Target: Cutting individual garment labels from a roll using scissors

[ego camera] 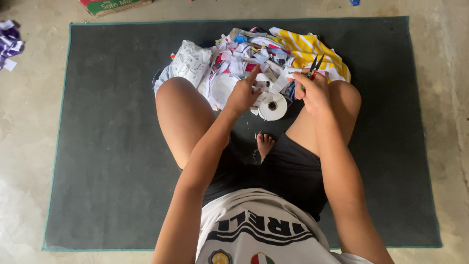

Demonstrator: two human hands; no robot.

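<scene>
I sit cross-legged on a dark grey mat (112, 146). My right hand (312, 90) holds small thread snips (315, 66) with red and green handles, blades pointing up, beside a white strip of label tape (283, 80). My left hand (243, 93) pinches that white strip just above a white tape roll (272, 106) that rests between my knees. Behind both hands lies a heap of cut white, red and blue label pieces (244, 54).
A yellow-and-white striped cloth (312, 49) and a white printed bag (188, 63) flank the heap. A cardboard box (112, 6) sits past the mat's far edge. Purple-and-white scraps (10, 44) lie on the concrete floor at left.
</scene>
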